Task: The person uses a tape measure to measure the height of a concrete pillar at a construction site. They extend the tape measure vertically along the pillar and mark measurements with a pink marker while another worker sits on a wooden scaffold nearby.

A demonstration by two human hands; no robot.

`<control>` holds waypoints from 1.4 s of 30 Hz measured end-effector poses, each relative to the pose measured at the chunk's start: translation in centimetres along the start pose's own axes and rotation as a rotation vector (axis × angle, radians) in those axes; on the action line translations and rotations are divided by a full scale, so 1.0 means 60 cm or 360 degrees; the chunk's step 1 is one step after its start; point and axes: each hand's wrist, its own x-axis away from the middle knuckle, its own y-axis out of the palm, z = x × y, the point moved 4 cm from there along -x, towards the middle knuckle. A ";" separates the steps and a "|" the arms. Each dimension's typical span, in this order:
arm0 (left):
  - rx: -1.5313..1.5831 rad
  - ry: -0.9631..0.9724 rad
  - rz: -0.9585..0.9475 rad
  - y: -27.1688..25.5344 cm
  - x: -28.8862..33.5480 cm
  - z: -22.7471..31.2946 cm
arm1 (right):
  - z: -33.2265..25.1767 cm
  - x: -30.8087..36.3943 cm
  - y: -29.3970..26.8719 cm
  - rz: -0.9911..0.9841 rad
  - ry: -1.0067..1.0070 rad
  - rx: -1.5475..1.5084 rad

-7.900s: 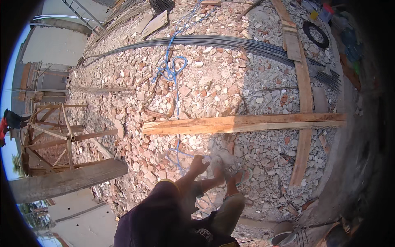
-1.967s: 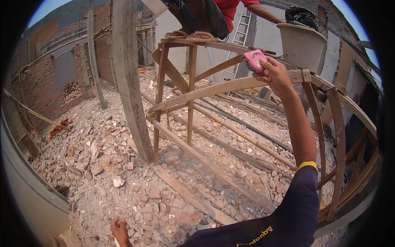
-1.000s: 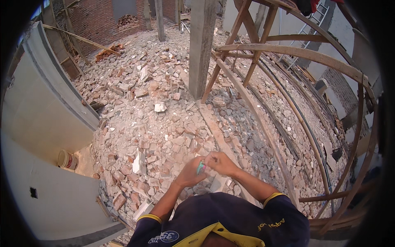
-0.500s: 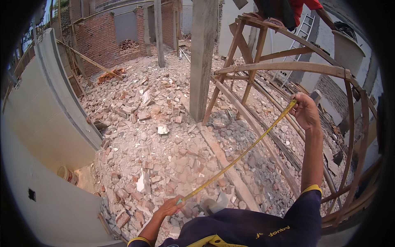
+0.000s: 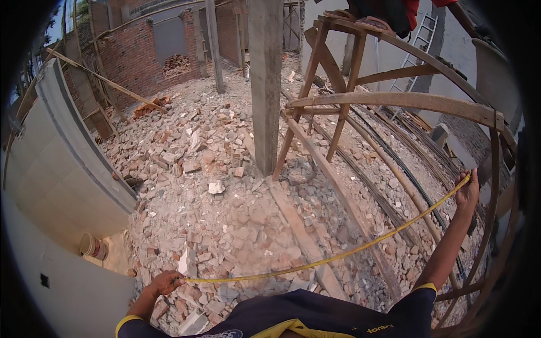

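A yellow measuring tape (image 5: 338, 257) stretches in a shallow sag across the front of my body. Its left end is pinched in my closed left hand (image 5: 167, 281), low on the left above the rubble. At the far right, my right hand (image 5: 466, 192) is raised higher and grips the other end, fingers closed round it. Whether a tape case sits inside either hand is hidden. Beyond the right hand stands a curved-looking wooden trestle frame (image 5: 394, 100), apart from the tape.
Broken brick and concrete rubble (image 5: 225, 225) covers the ground, with planks (image 5: 304, 234) lying on it. A concrete column (image 5: 265, 90) rises ahead. A pale wall (image 5: 73, 169) and a bucket (image 5: 93, 247) are at left. Another person's sandalled feet (image 5: 375, 23) rest on the trestle.
My hands have moved farther apart, the left one leftward and the right one outward and down. The tape between them has gone from a steep slant to a longer, flatter sag.
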 end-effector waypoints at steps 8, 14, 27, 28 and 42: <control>-0.0302 -0.0088 0.0083 -0.184 -0.019 0.076 | 0.132 -0.006 -0.121 0.0465 0.0161 -0.0124; -0.0426 -0.0234 0.0092 -0.222 -0.072 0.058 | 0.304 0.090 -0.030 0.0481 0.0450 -0.0036; -0.1262 -0.0645 0.0233 -0.621 -0.262 -0.007 | 1.087 0.530 0.397 0.0615 0.2023 -0.0090; -0.1342 -0.0660 0.0240 -0.670 -0.295 -0.013 | 1.130 0.550 0.437 0.0677 0.2041 -0.0130; -0.2407 -0.0531 0.0075 -0.998 -0.746 0.092 | 1.415 0.490 0.859 0.0810 0.2070 -0.0594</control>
